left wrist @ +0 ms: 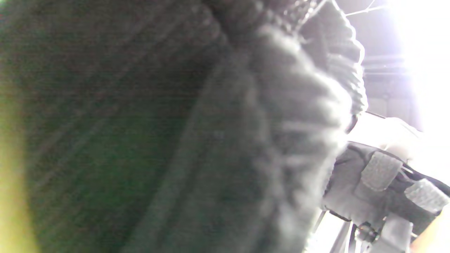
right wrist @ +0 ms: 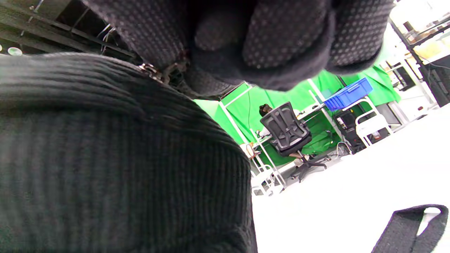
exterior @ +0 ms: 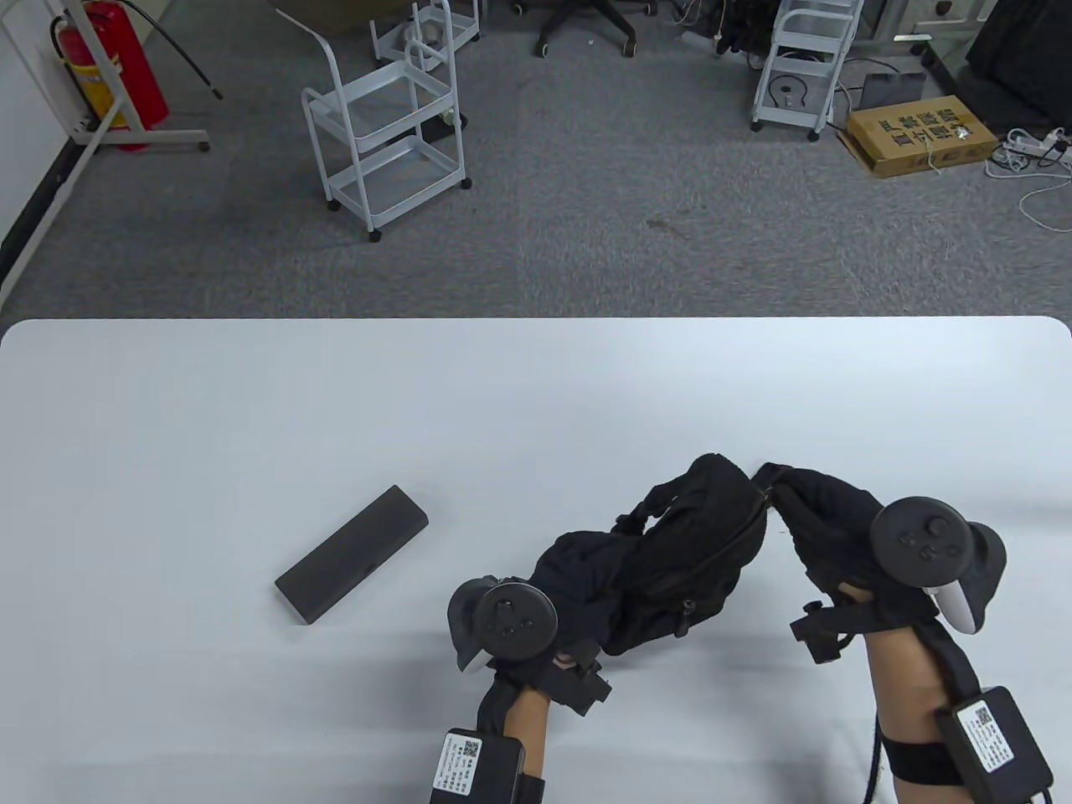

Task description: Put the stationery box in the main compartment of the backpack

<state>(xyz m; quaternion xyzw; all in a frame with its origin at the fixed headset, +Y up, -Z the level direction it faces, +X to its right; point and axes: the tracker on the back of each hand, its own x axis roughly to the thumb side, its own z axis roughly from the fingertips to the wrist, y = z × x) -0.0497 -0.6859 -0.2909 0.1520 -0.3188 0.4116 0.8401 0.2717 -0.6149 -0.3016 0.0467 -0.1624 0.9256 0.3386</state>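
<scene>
One stationery box [exterior: 352, 554], dark and flat, lies alone on the white table [exterior: 536, 394], left of one black backpack [exterior: 670, 561] and well apart from it, with bare tabletop all around. The right hand [exterior: 837, 528] pinches the backpack's zipper end. The left hand [exterior: 536, 603] grips its near fabric.

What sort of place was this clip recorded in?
Probably a lab or studio workspace: grey carpet with white wheeled utility carts, a red fire extinguisher, and a green backdrop behind a black office chair.
</scene>
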